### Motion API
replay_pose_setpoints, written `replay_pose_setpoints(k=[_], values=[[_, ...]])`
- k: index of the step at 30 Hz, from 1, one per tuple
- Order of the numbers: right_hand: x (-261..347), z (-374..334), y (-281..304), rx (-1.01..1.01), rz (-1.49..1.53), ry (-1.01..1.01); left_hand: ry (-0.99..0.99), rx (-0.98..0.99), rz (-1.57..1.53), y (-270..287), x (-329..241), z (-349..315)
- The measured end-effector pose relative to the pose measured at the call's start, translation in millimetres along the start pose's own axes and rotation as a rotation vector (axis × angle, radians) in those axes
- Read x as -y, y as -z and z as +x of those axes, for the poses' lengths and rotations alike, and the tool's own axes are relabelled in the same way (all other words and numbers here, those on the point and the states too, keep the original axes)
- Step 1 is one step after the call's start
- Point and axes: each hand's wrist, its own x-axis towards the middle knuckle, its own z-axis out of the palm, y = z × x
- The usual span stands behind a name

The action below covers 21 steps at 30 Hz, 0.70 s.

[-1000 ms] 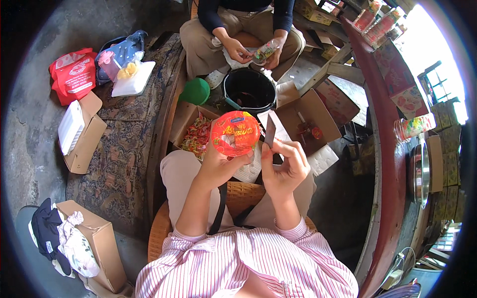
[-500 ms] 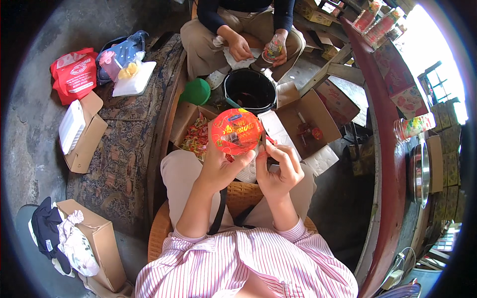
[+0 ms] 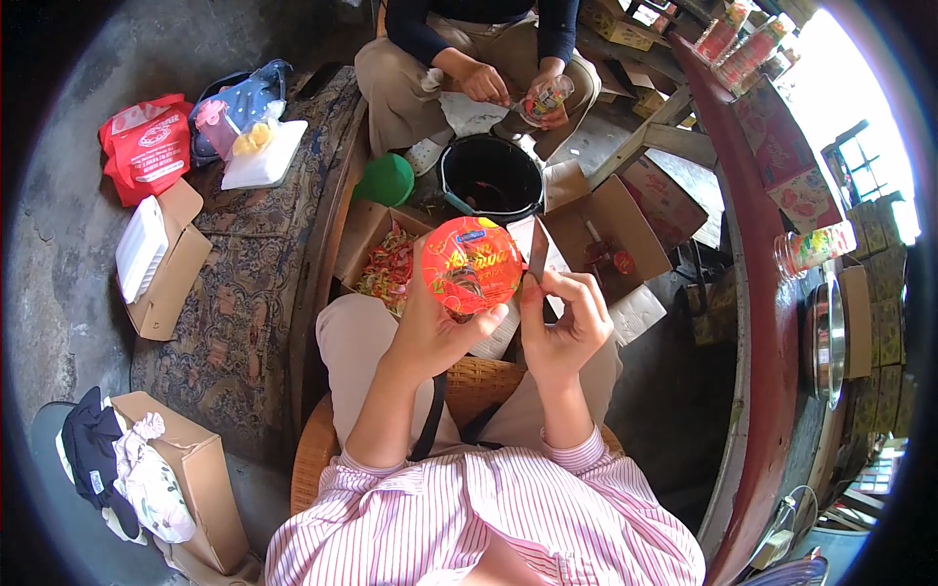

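In my left hand [image 3: 442,334] is a round container with a shiny red printed lid [image 3: 473,266], its top facing me. Fingers wrap its left side and the thumb presses at the lower rim; most of the container's body is hidden beneath the lid. My right hand [image 3: 567,327] pinches a small knife [image 3: 538,250] with its blade upright, just right of the lid's edge. Under my hands, an open carton [image 3: 350,249] holds a pile of red and yellow wrapper scraps [image 3: 387,268].
Past the carton stands a black bucket [image 3: 491,161], with a green bowl [image 3: 383,180] beside it. A co-worker sits opposite, holding a clear jar [image 3: 547,96]. At right are an open cardboard box [image 3: 625,234] and a red ledge [image 3: 772,322] bearing several jars.
My right hand and the knife have moved right, and the blade shows more clearly beside the lid. The container has shifted slightly right. The co-worker's jar has tilted over.
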Motion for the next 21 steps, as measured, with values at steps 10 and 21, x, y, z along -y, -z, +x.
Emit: replay_pose_setpoints(k=[10, 21], values=[[5.8, 4.7, 0.2, 0.032, -0.080, 0.087, -0.050, 0.031, 0.060, 1.4, -1.6, 0.1], [1.4, 7.6, -0.8, 0.063, 0.034, 0.042, 0.028, 0.066, -0.067, 3.4, -3.8, -1.3]])
